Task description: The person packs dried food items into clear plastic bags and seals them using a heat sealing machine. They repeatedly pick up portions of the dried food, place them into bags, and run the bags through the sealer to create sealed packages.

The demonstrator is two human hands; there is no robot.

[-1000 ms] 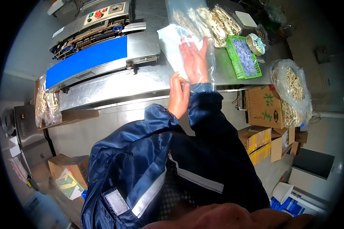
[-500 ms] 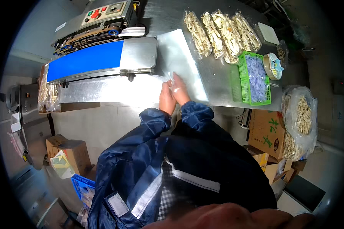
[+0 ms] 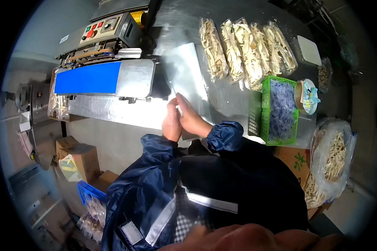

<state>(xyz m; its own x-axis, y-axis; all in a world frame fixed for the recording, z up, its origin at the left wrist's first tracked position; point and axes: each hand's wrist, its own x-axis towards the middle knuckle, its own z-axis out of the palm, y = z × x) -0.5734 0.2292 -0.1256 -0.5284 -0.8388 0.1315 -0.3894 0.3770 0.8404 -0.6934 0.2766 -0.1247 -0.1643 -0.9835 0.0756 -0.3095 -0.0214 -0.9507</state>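
Note:
My left hand and my right hand are pressed together at the table's near edge. Their fingers are closed and point away from me, the right ones leaning over the left. Whatever lies between the palms is hidden. Just beyond and under them, a stack of clear, flat plastic bags or sheets lies on the steel table, its surface shining with glare. Both hands touch or hover just over its near end; I cannot tell which.
At left stands a sealing machine with a blue conveyor belt and a control box. Several clear packs of pale dried strips lie at far right. Nearer are a green basket of bluish sachets, a tape roll and a large filled bag.
The view has shifted, so the table sits lower in the picture. My hands have drawn closer against each other, and the right fingers now lie straighter over the left.

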